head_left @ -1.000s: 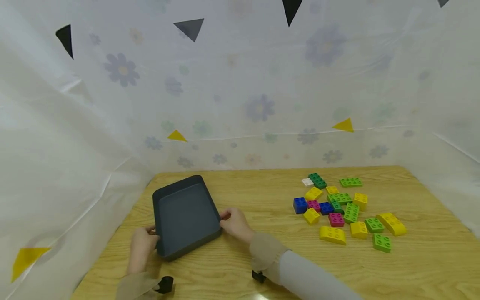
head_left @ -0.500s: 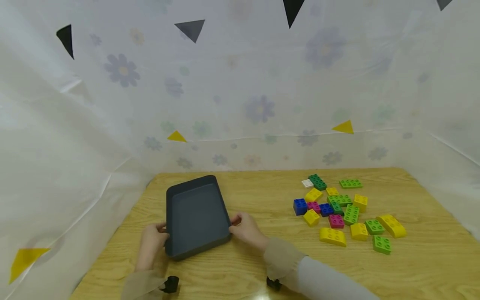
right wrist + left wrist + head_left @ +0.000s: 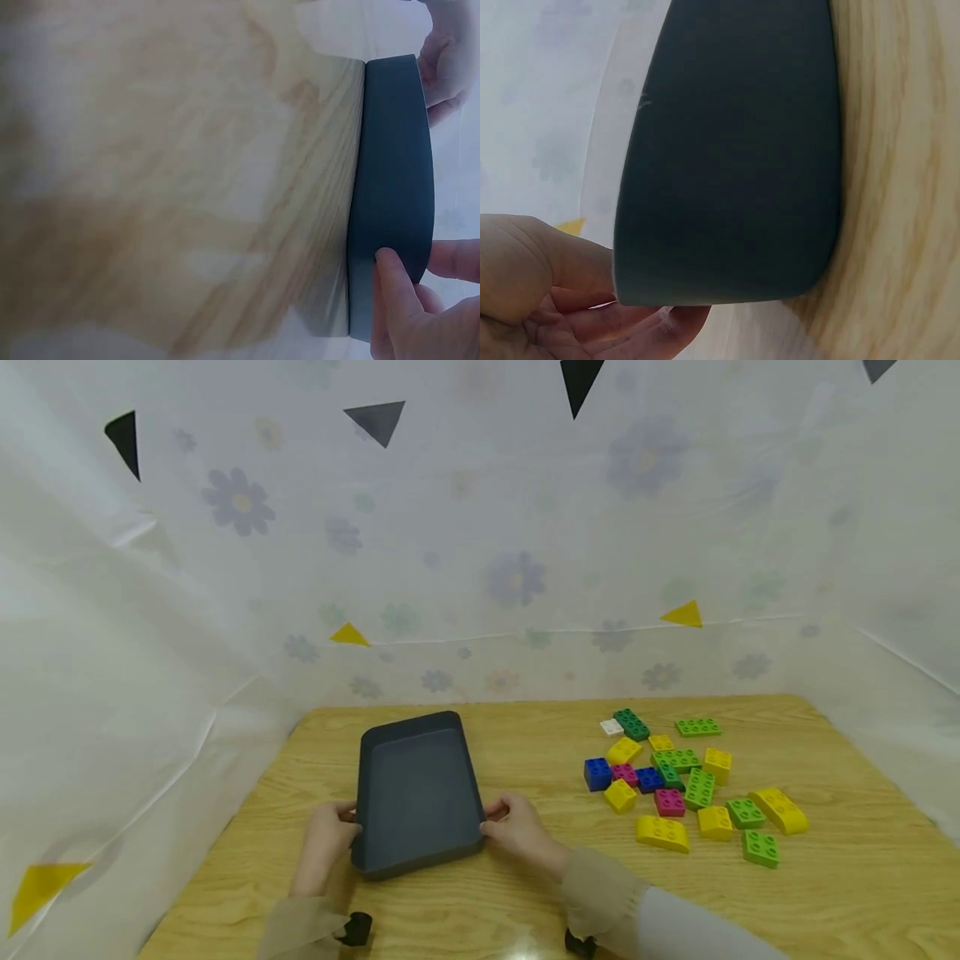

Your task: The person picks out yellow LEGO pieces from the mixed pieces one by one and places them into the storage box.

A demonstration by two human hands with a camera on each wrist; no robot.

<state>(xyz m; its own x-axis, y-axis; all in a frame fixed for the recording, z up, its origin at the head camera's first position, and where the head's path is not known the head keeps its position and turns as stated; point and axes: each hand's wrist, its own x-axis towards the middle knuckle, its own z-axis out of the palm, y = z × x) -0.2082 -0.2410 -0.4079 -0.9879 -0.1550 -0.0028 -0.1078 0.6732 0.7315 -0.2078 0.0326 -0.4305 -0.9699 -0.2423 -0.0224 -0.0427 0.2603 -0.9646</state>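
A dark grey rectangular tray [image 3: 420,789] lies left of centre on the wooden table, turned slightly askew, with nothing in it. At its left side my left hand [image 3: 326,842] grips the wall near the front corner. My right hand [image 3: 522,833] pinches the opposite front corner. The left wrist view shows the tray's outer wall [image 3: 727,150] up close, with the left hand's fingers [image 3: 637,330] bent behind its edge. In the right wrist view the right thumb [image 3: 394,281] presses the outer wall, while a finger reaches round the other side of the corner.
Several toy building bricks lie scattered at the right, among them a yellow curved brick [image 3: 662,833], a blue brick [image 3: 597,774] and a light green brick [image 3: 761,849]. A flower-patterned white sheet [image 3: 450,543] hangs behind the wooden table [image 3: 465,918].
Both hands have moved the tray to the right across the table, turning it a little straighter. Their hold looks the same, and the bricks have stayed in place.
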